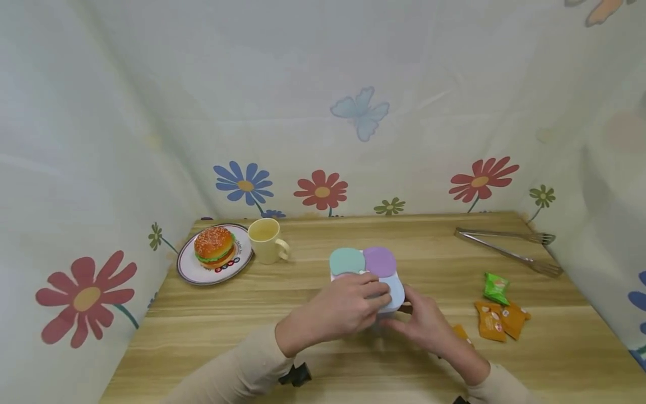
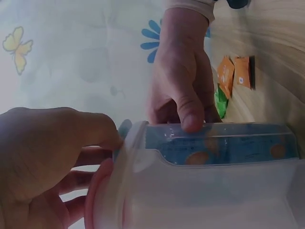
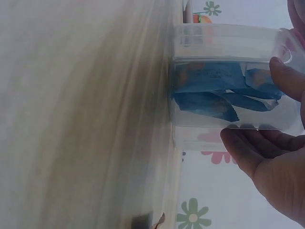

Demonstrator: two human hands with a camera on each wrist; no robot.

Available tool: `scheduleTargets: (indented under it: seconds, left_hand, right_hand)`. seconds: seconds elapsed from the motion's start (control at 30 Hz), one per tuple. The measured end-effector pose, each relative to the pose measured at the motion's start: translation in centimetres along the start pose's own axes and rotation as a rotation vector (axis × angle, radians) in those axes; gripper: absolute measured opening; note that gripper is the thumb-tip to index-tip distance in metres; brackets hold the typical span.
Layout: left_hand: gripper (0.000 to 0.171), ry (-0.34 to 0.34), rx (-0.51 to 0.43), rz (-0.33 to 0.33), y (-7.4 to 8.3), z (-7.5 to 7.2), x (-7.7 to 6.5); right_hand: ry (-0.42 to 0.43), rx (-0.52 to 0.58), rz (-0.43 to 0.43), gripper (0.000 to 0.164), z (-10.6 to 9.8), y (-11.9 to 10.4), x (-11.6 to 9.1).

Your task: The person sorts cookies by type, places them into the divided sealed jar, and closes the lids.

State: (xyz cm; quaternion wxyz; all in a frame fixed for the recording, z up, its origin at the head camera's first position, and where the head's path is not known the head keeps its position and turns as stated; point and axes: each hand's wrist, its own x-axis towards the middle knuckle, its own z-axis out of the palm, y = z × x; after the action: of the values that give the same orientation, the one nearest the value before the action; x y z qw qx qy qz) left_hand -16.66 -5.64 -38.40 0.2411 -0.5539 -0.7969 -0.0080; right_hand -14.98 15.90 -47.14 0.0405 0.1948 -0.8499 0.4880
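Observation:
A clear plastic storage box with a lid in several colours stands upright on the wooden table. Green, purple and light-blue lid sections show in the head view; a pink one is partly covered. Bent over the top, my left hand has its fingers curled at the light-blue section; its thumb is hidden there. My right hand grips the box's right side, thumb on one face and fingers on another. Through the wall, blue packets are visible in the compartment nearest that hand.
At the back left, a toy hamburger sits on a plate beside a yellow mug. Metal tongs lie at the back right. Nearer are a green packet and several orange packets, one partly behind my right wrist.

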Motion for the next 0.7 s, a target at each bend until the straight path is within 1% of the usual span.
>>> scheduleTargets:
  seconds: [0.07,0.1,0.17,0.27,0.37,0.43,0.5,0.6,0.7]
  left_hand:
    - [0.028,-0.023,0.008,0.007,0.1,-0.1,0.0]
    - [0.03,-0.035,-0.003,0.007,0.1,-0.2,-0.1]
    - [0.032,-0.052,-0.05,-0.001,0.0,-0.2,-0.3]
    - [0.035,-0.049,-0.151,-0.017,-0.3,0.1,-0.7]
    - [0.035,0.005,-0.264,-0.02,-0.8,0.6,-1.2]
    - [0.036,0.061,-0.325,-0.017,-1.1,0.8,-1.5]
    - [0.036,0.113,-0.384,-0.03,-1.6,0.9,-1.8]
    - [0.037,0.151,-0.47,-0.09,-2.4,0.8,-2.4]
    - [0.039,0.143,-0.555,-0.181,-3.4,0.5,-3.2]
  right_hand:
    - [0.005,0.006,-0.015,0.064,-0.1,0.1,0.0]
    - [0.006,0.009,-0.019,0.063,-0.1,0.2,0.1]
    - [0.004,0.01,-0.021,0.063,-0.1,0.3,0.1]
    - [0.0,0.008,0.001,0.066,-0.1,0.3,0.0]
    - [-0.008,0.016,0.016,0.067,0.0,0.3,0.0]
    - [-0.009,0.017,0.024,0.068,0.0,0.3,0.0]
    - [-0.013,0.015,0.03,0.068,-0.1,0.2,0.1]
    - [-0.015,0.008,0.043,0.068,-0.2,0.3,0.1]
    - [-0.02,0.003,0.066,0.068,-0.2,0.3,0.1]
